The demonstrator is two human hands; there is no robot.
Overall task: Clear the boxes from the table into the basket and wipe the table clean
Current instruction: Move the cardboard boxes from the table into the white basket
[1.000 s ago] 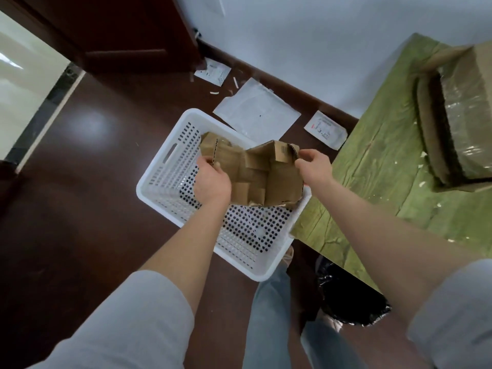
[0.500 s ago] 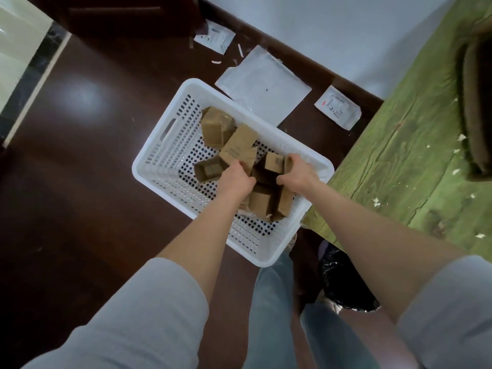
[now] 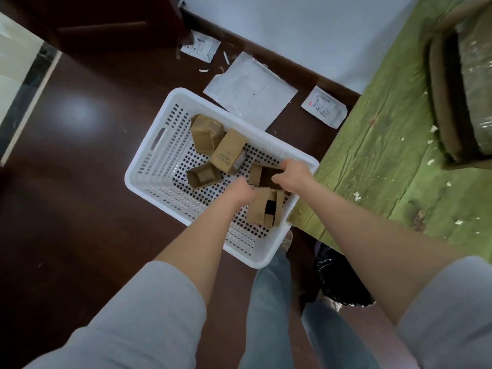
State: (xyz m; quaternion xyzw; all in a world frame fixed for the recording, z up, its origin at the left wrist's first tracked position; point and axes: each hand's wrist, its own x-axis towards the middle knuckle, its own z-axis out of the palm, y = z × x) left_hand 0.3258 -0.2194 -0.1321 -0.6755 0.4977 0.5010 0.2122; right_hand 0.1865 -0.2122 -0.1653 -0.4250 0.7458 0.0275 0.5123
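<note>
A white perforated basket (image 3: 149, 166) stands on the dark floor beside the green table (image 3: 386, 161). Several small brown cardboard boxes (image 3: 229, 151) lie scattered inside it. Both of my hands reach down into the basket's right end. My right hand (image 3: 294, 174) curls its fingers on the rim of an open box (image 3: 257, 175). My left hand (image 3: 239, 191) sits on top of a leaning pair of boxes (image 3: 259, 210), its fingers hidden from me. A large tape-wrapped cardboard box (image 3: 468, 83) lies on the table at the far right.
White crumbs (image 3: 356, 196) dot the table top. A white mailer (image 3: 251, 89) and two printed sachets (image 3: 324, 106) lie on the floor by the wall. A black bag (image 3: 343, 286) sits under the table edge. A dark door (image 3: 106, 20) is at top left.
My hands have lowered the bunch of small boxes from above the basket down into it. Some boxes have dropped free and spread across the basket floor.
</note>
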